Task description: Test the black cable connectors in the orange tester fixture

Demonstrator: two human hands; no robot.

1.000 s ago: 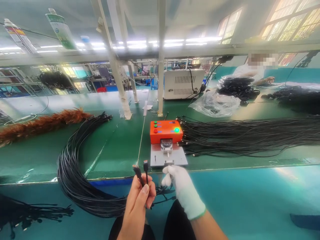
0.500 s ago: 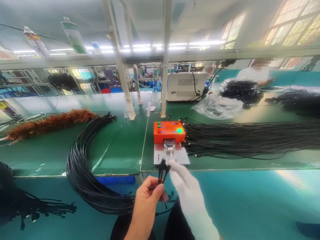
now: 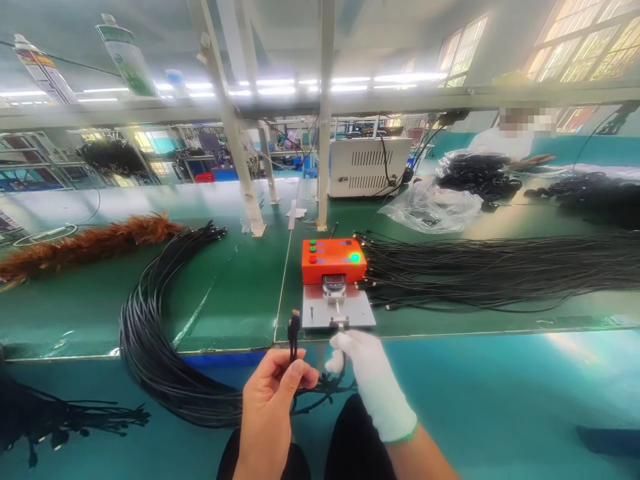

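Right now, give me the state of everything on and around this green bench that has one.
Orange rectangular box: round green light lit.
Flat silver metal plate: lying before the box.
Bare left hand: closed on slim black cables with plugs, ends upward.
White-gloved right hand: fingertips at the plate's front edge; grip unclear.
Curved black cable bundle: draped over the bench edge.
Clear plastic bag: crumpled.

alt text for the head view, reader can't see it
A bare left hand holds cable ends upright, beside a white-gloved right hand at the front edge of a metal plate. An orange box with a lit green light sits behind; black cables lie on the green bench to either side.
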